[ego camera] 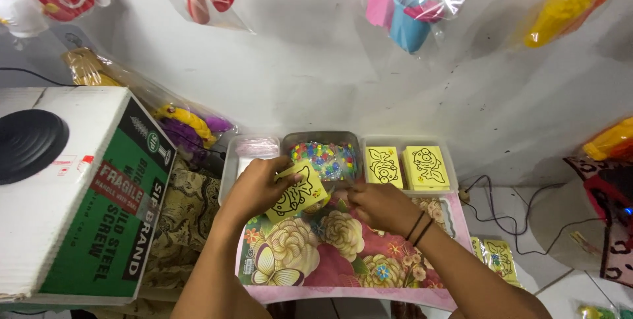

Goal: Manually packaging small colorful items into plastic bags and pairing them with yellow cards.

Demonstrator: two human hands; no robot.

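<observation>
The left hand [258,186] is closed on a yellow card [296,194] with a black outline drawing, thumb on its far edge, the card tilted and jutting out to the hand's right over the floral tray [316,253]. The right hand [377,203] lies just right of the card, fingers curled toward its corner; whether it grips anything cannot be told. Just beyond both hands sits a tub of coloured beads [326,157]. To its right, a tray [409,140] holds two more yellow cards [407,167]. A cardboard box [79,194] stands far left.
</observation>
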